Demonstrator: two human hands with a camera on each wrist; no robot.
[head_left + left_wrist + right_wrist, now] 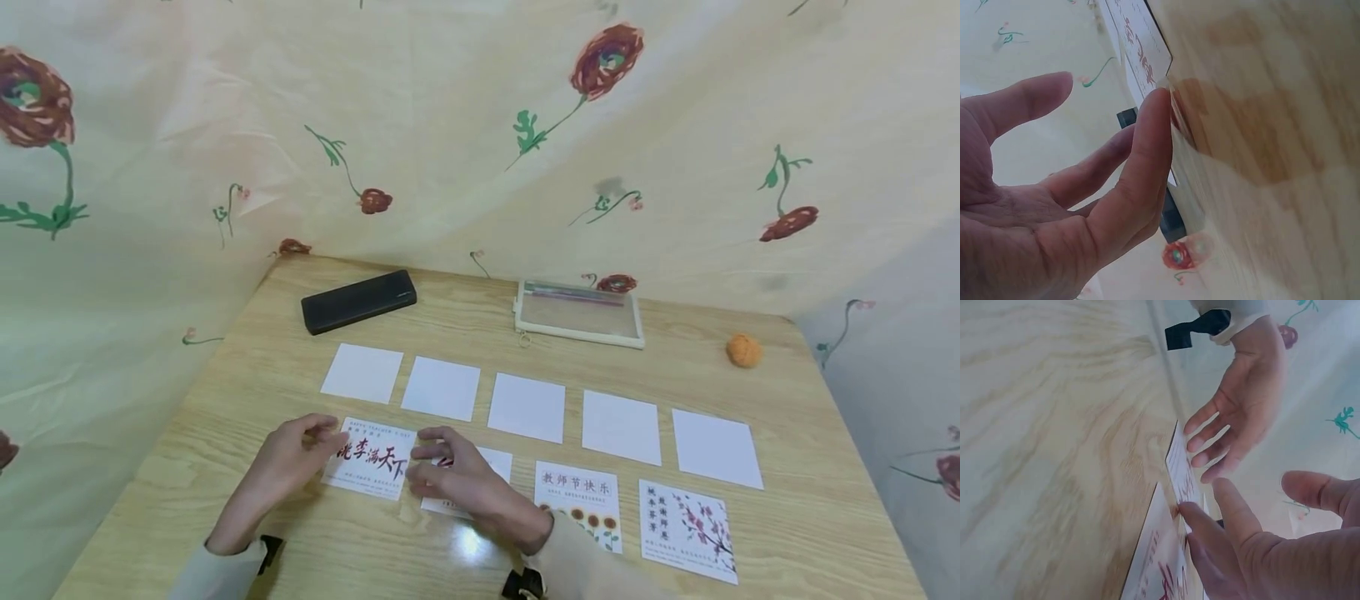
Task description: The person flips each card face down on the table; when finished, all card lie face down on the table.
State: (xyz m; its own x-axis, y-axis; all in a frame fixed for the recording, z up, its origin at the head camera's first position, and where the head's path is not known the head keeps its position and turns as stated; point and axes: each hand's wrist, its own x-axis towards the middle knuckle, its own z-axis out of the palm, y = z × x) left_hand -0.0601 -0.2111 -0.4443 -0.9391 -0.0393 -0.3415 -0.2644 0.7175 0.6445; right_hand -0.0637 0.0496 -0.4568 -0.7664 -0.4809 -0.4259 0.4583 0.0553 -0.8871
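Observation:
A white greeting card with red Chinese writing (371, 458) lies flat on the table between the two hands. My left hand (292, 454) is at its left edge, thumb and fingers apart; in the left wrist view a fingertip (1159, 103) meets or nearly meets the card's edge. At the right edge is my right hand (472, 487), fingers loosely bent with nothing gripped. It partly covers a second printed card (495, 462). Farther right lie a sunflower card (577, 504) and a card with pink blossoms (688, 533).
Several blank white cards (527, 407) form a row behind the printed ones. Along the back of the wooden table (465, 329) are a black case (358, 302), a clear zip pouch (579, 312) and an orange ball-like object (744, 351). A flowered cloth (450, 125) hangs behind.

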